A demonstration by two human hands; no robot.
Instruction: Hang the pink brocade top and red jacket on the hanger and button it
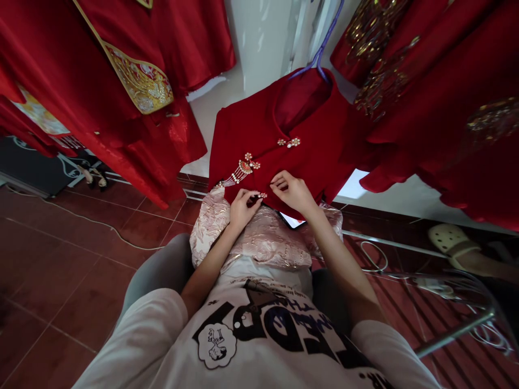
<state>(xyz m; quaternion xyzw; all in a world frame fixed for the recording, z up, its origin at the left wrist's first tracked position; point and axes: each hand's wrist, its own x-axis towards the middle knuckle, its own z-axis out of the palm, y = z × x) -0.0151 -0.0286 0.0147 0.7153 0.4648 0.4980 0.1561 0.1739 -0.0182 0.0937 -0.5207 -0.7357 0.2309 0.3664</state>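
A red garment (251, 129) hangs from a purple hanger (319, 56), its lower part draped toward my lap. My left hand (242, 209) pinches a small beaded flower ornament (263, 195) at the garment's lower front. Just to its right, my right hand (295, 192) is raised over the red fabric, thumb and fingertips pressed together. Whatever they hold, if anything, is too small to make out. A fan-shaped ornament with bead strands (244, 168) lies on the garment's left front. Below the neck opening sits another flower ornament (289, 142).
Pink brocade fabric (267, 246) covers my lap, with a lit phone (292, 220) partly under the red garment. More red garments (133, 59) hang at left and right. A metal rack (454, 332) and another person's foot in a cream clog (450, 240) are at right. A cable (109, 229) crosses the tiles.
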